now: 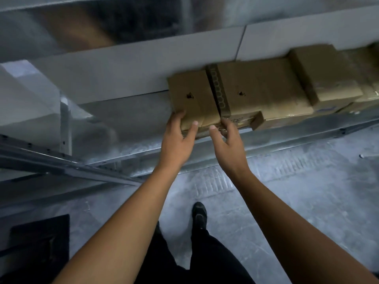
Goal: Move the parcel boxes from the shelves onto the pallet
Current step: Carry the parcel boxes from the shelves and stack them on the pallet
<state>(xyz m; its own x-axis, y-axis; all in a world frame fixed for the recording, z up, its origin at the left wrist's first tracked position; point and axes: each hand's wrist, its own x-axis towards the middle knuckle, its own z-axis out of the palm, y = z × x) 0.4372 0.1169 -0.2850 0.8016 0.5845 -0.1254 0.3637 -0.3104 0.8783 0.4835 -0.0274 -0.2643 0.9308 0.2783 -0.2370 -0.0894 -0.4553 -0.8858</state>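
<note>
Gripping the end box on the shelf

**Head view.** A flat brown parcel box [189,97] lies on the metal shelf [127,119], first in a row of cartons. Its right side presses against the neighbouring box [262,93], and a third box [324,72] sits further along. Its long axis runs front to back across the shelf, from the shelf lip towards the pale wall behind. The short near end points at the person, at or just over the lip.

Both hands are on that near end. The left hand [176,138] grips the near left corner, fingers curled round the side and thumb on the front face. The right hand [225,138] has its thumb on the front face and its fingers hooked in at the seam with the neighbour. Motion blur hides how deep they reach. The pallet is not in sight. Below are only the grey floor [307,191] and a dark shoe [199,214].

The risks, as I judge them:
- The neighbour touches along the whole side, so a straight pull could drag it forward and off the lip.
- With both hands on one short end, the far end is likely to dip once it leaves the shelf and twist the box out of the grip.
- The right fingers could get pinched in the seam.
</note>
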